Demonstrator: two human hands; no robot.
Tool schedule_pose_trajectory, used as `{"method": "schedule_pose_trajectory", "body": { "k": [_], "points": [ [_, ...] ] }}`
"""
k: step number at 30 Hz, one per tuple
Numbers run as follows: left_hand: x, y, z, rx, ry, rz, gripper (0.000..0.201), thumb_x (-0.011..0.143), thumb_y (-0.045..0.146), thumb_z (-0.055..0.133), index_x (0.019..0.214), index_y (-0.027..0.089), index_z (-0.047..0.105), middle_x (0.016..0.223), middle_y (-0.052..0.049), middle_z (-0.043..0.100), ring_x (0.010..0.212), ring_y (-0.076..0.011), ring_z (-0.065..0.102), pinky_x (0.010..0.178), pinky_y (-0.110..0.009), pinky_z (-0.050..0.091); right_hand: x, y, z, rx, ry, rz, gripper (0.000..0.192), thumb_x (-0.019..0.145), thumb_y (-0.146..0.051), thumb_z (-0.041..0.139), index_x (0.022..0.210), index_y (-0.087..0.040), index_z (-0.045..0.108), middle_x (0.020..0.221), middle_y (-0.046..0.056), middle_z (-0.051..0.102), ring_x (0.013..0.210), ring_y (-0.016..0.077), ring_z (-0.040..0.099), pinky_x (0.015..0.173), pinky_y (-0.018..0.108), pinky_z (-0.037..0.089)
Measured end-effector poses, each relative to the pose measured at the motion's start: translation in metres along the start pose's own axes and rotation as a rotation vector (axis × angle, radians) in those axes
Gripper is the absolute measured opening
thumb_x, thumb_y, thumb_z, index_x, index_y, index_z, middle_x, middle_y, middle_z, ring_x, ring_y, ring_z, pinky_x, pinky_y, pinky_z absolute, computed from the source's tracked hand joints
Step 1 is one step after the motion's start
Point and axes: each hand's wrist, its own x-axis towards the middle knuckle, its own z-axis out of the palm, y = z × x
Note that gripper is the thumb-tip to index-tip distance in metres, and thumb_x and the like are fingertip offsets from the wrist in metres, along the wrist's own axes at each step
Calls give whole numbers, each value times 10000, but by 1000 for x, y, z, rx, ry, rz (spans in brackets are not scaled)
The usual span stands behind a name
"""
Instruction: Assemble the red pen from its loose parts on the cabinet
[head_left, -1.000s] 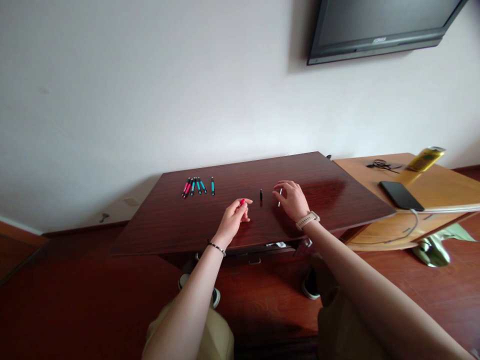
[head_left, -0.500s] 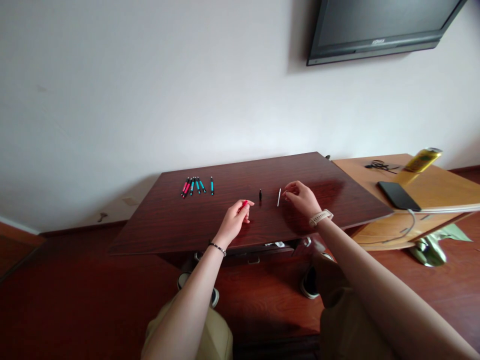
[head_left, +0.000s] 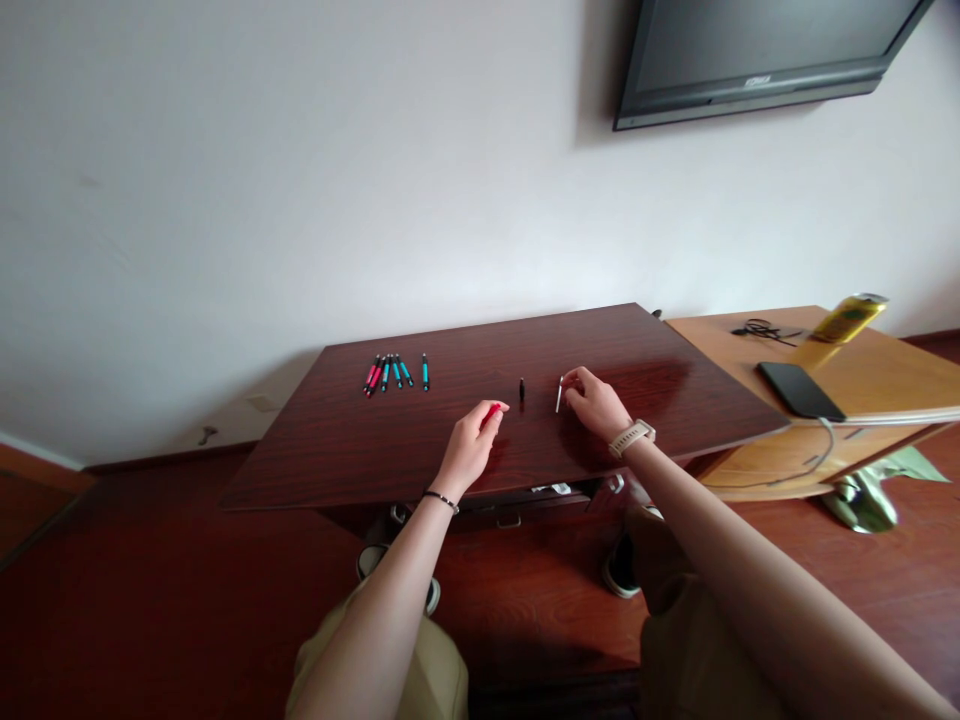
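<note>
Far left on the dark reddish wooden table (head_left: 360, 450) there's a little row of teal and pink pens (head_left: 394, 372), just lying loose. Moving right, the left hand (head_left: 472, 445) is pinched shut on a small pink pen barrel (head_left: 491, 411). Then a tiny black pen cap (head_left: 521, 388) stands alone. The right hand (head_left: 596, 403) has its fingertips on a thin white pen refill (head_left: 559, 394); can't tell if it's actually gripping it. Far right, a black phone (head_left: 799, 391) sits on the light wooden desk (head_left: 885, 380).

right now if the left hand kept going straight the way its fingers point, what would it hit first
Probably the small black piece lying on the dark table. The left hand, pinching a red piece, points up and right toward it. Depth is unclear, so it might pass beside it.
</note>
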Motion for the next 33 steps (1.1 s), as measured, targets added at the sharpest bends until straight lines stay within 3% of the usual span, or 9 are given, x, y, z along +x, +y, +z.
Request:
{"method": "schedule_pose_trajectory", "body": {
  "k": [7,11,14,17,24,28,33],
  "points": [
    [1,0,-4,339,61,135,249,1087,350,502,1138,247,723,1144,-64,763,1074,-234,708,970,-325,514,0,-3,-5,-42,-87,-21,273,946,-242,476,1011,-248,742,894,19,778,794,204,681,761,281,463],
    [2,-5,-7,498,124,165,224,1091,314,492,1125,253,705,1144,-70,759,1064,-239,712,968,-339,530,-1,-6,-8,-68,-92,-40,307,936,-198,465,890,-240,765,899,22,775,828,200,684,805,283,465],
    [2,-6,-7,549,126,172,218,1093,292,484,1122,250,695,1125,-72,756,1050,-241,711,954,-345,534,-1,-6,-6,-124,-45,-61,264,946,-209,505,914,-228,766,1000,50,775,923,210,692,873,288,472],
    [2,-6,-7,587,115,191,215,1094,270,478,1123,244,690,1112,-72,753,1049,-241,705,948,-348,532,-2,-4,-2,-217,-21,-45,203,985,-335,586,947,-210,741,1022,82,746,928,225,678,871,305,477],
    [1,-8,-7,627,109,215,198,1083,247,500,1135,240,691,1093,-72,749,1042,-240,699,943,-345,534,-6,-8,14,-388,-93,56,417,969,-616,647,987,-201,690,1100,114,689,931,241,676,854,328,486],
    [1,-9,-8,637,121,214,198,1085,257,505,1140,247,695,1098,-70,748,1041,-238,698,931,-336,533,-7,-14,15,-488,-123,108,343,1012,-486,594,1055,-167,710,1154,161,698,1006,277,702,888,352,498],
    [1,-7,-8,648,117,204,200,1088,256,498,1132,243,693,1091,-69,751,1034,-236,700,927,-336,535,-5,-18,0,-547,-237,209,321,985,-323,534,1063,-129,778,1148,221,741,1051,324,735,899,382,511]
  ]
}}
